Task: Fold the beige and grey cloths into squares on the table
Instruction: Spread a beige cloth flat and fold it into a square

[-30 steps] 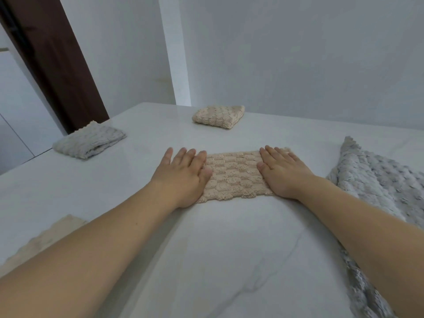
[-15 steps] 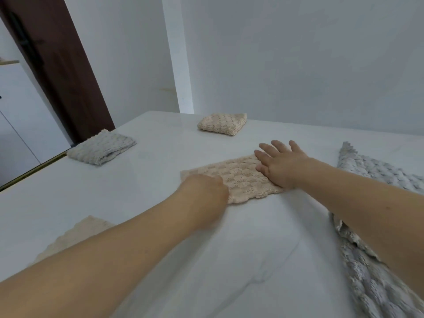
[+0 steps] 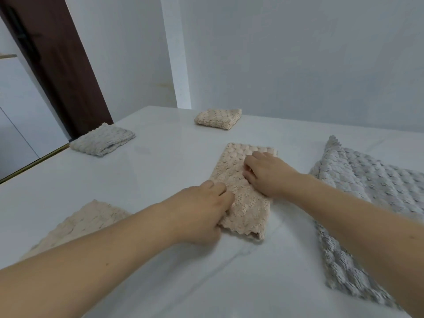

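Head view shows both hands on a beige cloth (image 3: pixel 241 191) that lies as a long folded strip on the white marble surface (image 3: pixel 160 171). Its long axis runs from the near scalloped end, close to the person, up and slightly right toward the far end. The left hand (image 3: pixel 202 214) sits at the near-left edge of the strip, fingers curled against it and seeming to pinch the edge, though the fingertips are hidden behind the knuckles. The right hand (image 3: pixel 268 174) rests on the far half with fingers bent, apparently gathering fabric; how firm that grip is cannot be made out.

That relation decides the next move: the strip needs 1 more fold across its short axis, and the near end lies toward the left hand, the far end beyond the right. My reading is that the near end should be lifted over to meet the far end.

2 folded squares, 1 beige (image 3: pixel 218 118) and 1 grey (image 3: pixel 102 140), already sit farther back. An unfolded grey cloth (image 3: pixel 367 180) lies to the right, and another beige cloth (image 3: pixel 91 216) near left.
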The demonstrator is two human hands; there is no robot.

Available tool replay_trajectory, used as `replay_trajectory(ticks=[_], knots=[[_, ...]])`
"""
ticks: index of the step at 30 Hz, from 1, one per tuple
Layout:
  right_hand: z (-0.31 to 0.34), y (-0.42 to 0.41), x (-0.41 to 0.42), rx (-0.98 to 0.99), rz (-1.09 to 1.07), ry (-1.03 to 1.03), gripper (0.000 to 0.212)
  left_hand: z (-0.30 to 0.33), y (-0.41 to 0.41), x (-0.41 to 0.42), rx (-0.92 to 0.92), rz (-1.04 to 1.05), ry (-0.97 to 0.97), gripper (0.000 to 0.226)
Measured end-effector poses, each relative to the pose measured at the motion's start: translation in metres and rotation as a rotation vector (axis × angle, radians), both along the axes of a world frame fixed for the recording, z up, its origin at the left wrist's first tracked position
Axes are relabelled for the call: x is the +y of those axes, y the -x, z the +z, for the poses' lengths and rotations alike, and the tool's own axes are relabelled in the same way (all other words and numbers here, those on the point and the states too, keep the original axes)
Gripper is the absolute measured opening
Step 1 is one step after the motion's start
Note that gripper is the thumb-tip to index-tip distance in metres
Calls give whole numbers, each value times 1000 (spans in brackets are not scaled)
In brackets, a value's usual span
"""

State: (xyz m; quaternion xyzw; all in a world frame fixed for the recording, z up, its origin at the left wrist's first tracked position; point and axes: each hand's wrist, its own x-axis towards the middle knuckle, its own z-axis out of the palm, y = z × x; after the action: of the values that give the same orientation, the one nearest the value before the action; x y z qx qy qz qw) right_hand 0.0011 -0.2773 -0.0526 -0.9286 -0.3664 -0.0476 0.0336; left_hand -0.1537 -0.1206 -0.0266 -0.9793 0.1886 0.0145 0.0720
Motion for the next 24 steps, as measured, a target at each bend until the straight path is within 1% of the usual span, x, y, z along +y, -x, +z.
replay_trajectory(ticks=[3, 5, 6, 8, 10, 11, 13, 16, 17, 18, 20, 21, 22, 24], knots=[[-14, 10, -10, -34, 7, -92, 30, 1, -1, -2, -8, -43, 22, 24], [-12, 15, -16, 26, 31, -140, 27, 3, 0, -11, 0, -66, 37, 18], [-6, 17, -19, 88, 47, -140, 23, 4, 1, -17, 21, -66, 46, 15], [9, 18, -23, 280, 44, -177, 16, 8, 4, -28, 108, -32, 84, 12], [22, 18, -27, 500, -26, -271, 23, 11, 4, -39, 224, 55, 139, 16], [27, 18, -28, 576, -51, -300, 26, 12, 3, -43, 275, 102, 179, 19], [32, 16, -31, 690, -57, -363, 31, 16, -7, -48, 343, 202, 303, 23], [31, 6, -35, 920, -100, -572, 32, 28, -32, -44, 362, 369, 552, 23], [30, 0, -38, 994, -146, -660, 29, 31, -40, -40, 357, 420, 635, 20], [31, -5, -41, 1063, -189, -742, 31, 32, -48, -36, 338, 455, 710, 17], [31, -13, -46, 1155, -255, -842, 52, 25, -64, -29, 236, 478, 827, 10], [32, -15, -48, 1162, -274, -845, 61, 19, -72, -25, 165, 481, 877, 8], [32, -17, -47, 1144, -284, -823, 63, 14, -80, -22, 95, 484, 921, 9], [27, -20, -43, 1034, -275, -753, 52, 5, -96, -17, -36, 506, 979, 11]])
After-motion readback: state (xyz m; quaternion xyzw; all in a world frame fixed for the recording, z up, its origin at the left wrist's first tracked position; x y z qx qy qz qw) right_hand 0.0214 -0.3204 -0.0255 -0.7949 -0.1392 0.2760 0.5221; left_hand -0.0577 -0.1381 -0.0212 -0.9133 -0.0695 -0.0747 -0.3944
